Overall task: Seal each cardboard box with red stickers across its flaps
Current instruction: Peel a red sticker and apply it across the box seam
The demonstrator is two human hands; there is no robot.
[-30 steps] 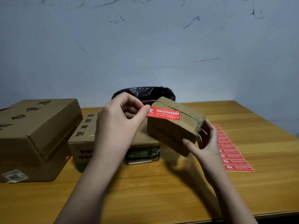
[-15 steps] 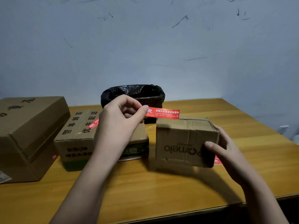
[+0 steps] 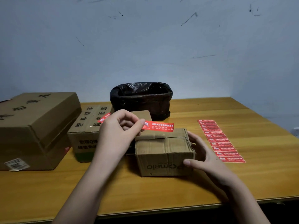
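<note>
Dim, cool indoor light; soft shadows fall toward 6 o'clock beneath the hands. Wide-angle bending at the edges, slight overall softness.

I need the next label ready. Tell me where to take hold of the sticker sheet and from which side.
Judging by its pose, come from the right with the right hand: the sticker sheet lies flat on the table, its right long edge free. Pinch a near-end label's outer edge with fingers; the small box crowds the left.
</note>
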